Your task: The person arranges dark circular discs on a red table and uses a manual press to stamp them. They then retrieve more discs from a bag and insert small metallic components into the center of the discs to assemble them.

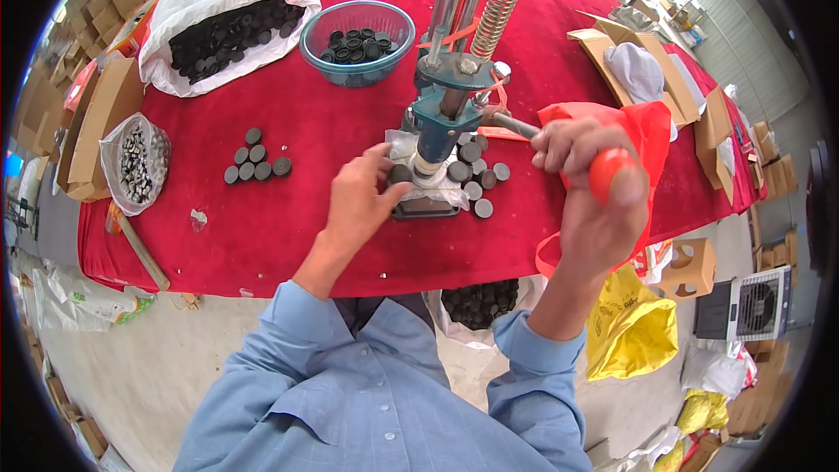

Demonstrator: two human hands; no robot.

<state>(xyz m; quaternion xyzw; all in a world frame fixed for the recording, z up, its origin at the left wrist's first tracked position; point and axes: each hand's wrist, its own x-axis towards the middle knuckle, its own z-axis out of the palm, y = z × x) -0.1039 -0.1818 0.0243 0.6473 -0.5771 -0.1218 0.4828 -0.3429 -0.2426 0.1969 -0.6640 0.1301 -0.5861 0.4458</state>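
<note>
A green hand press (443, 135) with steel columns and a spring stands on the red-covered table. Close to its ram, on the left, my left hand (350, 201) pinches a round black cap (399, 174) between thumb and fingers. My right hand (577, 166) is closed around the press lever (517, 128), with the thumb over its red ball knob (609, 171). Several dark caps (473, 168) lie loose just right of the press base. A smaller group of caps (253, 157) rests on the cloth to the left. The ram's tip is partly hidden.
A clear blue bowl (350, 79) and a white sack (288, 57), both with black caps, stand behind. A bag of small metal parts (135, 164), a cardboard box (105, 135) and a wooden-handled tool (142, 249) are left. A red bag (651, 135) lies right.
</note>
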